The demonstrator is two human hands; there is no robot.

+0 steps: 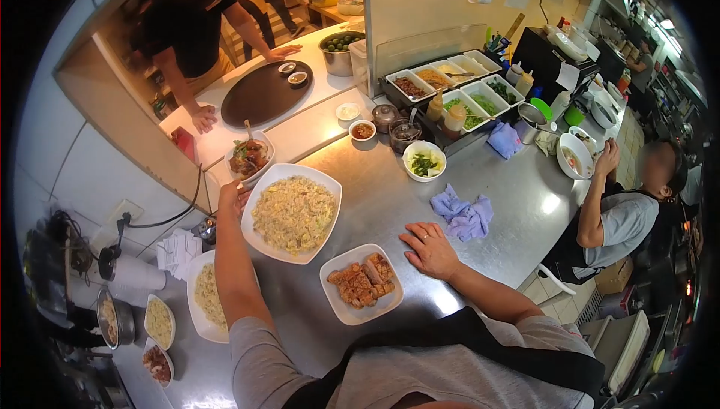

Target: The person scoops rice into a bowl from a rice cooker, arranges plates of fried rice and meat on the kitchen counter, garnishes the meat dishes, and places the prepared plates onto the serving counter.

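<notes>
Steel counter (510,255) under warm light, serving ledge (315,131) around 12, clock centred on the large fried-rice bowl (302,258). Bowl of dark meat (268,143) at 11. Left hand (235,197) between 9 and 10, just below the meat bowl, fingers partly curled; gripping or only touching, cannot tell. Right hand (433,250) between 3 and 4, palm down on steel, fingers loosely spread, holding nothing. Fried-meat dish (360,317) between 4 and 5. Lilac cloth (469,215) at 3.

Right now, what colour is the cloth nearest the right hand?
Light purple-blue, no clear pattern; the cloth shows in the head view.
</notes>
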